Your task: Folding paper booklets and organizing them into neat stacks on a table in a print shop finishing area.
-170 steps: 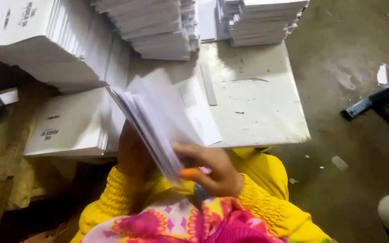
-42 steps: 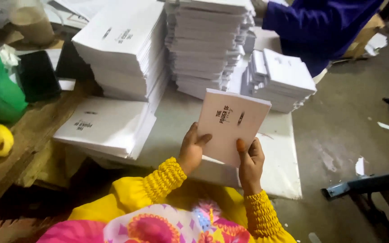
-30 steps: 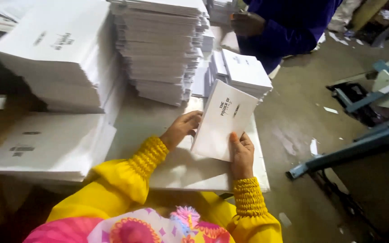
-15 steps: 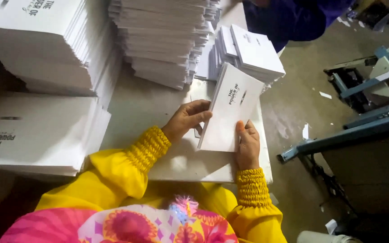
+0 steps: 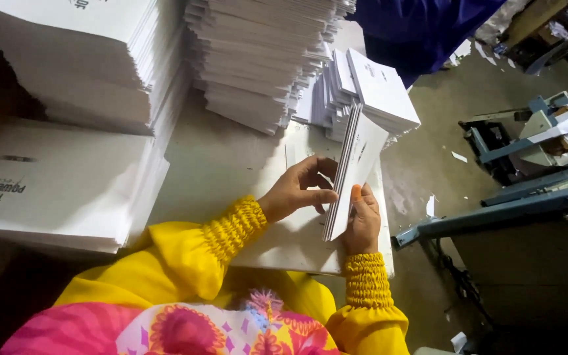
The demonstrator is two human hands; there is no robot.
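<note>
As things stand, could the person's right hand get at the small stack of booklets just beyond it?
Probably yes. The right hand holds the upright booklet bundle with the left hand, and the small stack sits just beyond with nothing between. It would have to let go first.

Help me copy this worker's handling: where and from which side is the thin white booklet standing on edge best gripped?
Likely at its lower end, from both flat sides. The booklet stands on edge, tilted on the table; the right hand cups one face, the left hand presses the other.
</note>
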